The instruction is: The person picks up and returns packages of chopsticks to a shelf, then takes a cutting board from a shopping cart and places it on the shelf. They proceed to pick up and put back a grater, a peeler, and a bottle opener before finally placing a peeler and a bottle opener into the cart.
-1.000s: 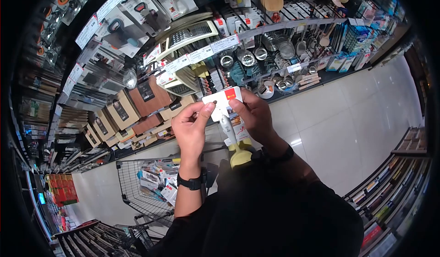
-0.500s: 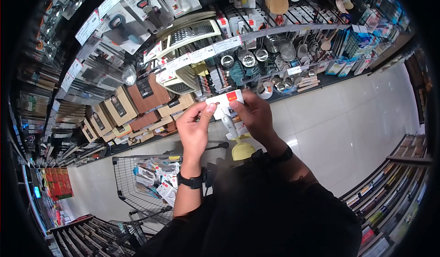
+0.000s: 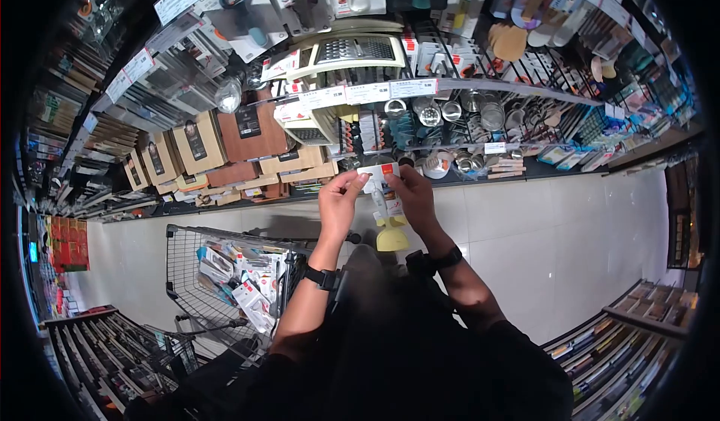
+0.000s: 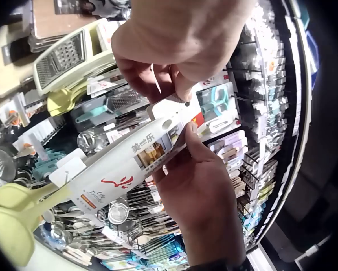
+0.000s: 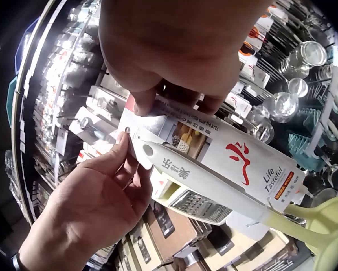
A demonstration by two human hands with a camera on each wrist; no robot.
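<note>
A carded kitchen utensil (image 3: pixel 382 203) with a white handle and pale green, spoon-like heads hangs from both hands. Its white card (image 5: pixel 236 161) carries a red brush mark and a food photo. My left hand (image 3: pixel 340 205) pinches the card's top near the hang hole, thumb in front. On the opposite top corner, by the red logo, the right hand (image 3: pixel 414 202) grips with its thumb. Seen from the left wrist, the handle slants down to two green heads (image 4: pixel 14 234). Fingers behind the card are partly hidden.
Shelves of kitchen tools stand ahead, with a grater (image 3: pixel 358 49) on the upper one and cutting boards (image 3: pixel 246 132) lower left. A wire shopping cart (image 3: pixel 180 271) holding several packages (image 3: pixel 251 301) stands at my left. Tiled floor (image 3: pixel 517 233) runs to the right; more racks are behind.
The head view has turned, so the shelves look more level and the cart shows more fully. Both hands keep hold of the utensil's card, with the arms reaching slightly farther forward.
</note>
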